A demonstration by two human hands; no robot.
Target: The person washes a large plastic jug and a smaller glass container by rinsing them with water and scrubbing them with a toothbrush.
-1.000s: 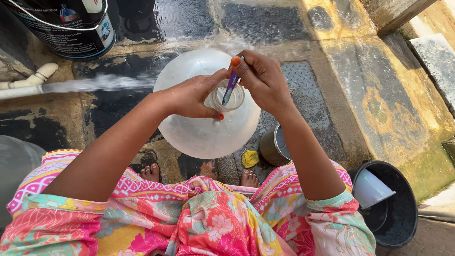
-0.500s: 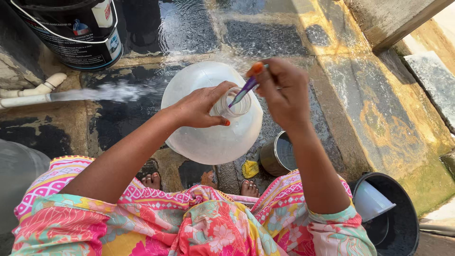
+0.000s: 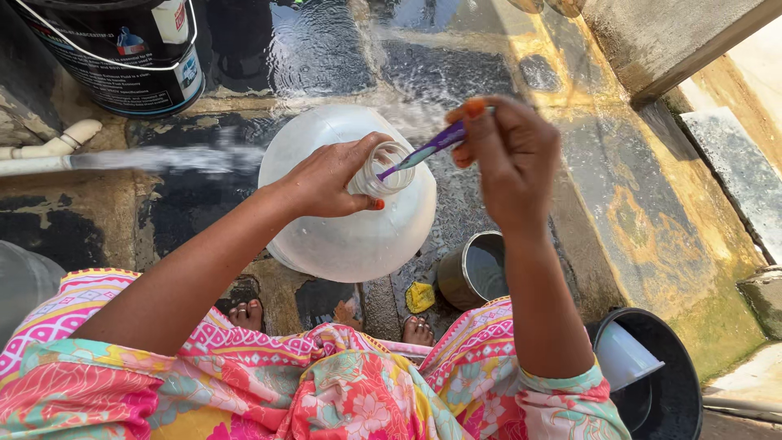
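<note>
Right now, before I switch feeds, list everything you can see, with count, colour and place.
water jug: one, translucent white, centre, on wet floor.
brush: one, purple and white handle, poking into the jug's neck.
bucket: one, black, top left.
pipe: one, white, left, spraying water.
metal cup: one, steel, right of the jug.
scrub pad: one, yellow, below the jug.
black tub: one, bottom right, holding a white scoop.
left hand: grip around the jug's neck.
right hand: grip on the brush.

The right hand point(image 3: 513, 159) has lifted the purple brush point(image 3: 423, 151) higher.
</note>
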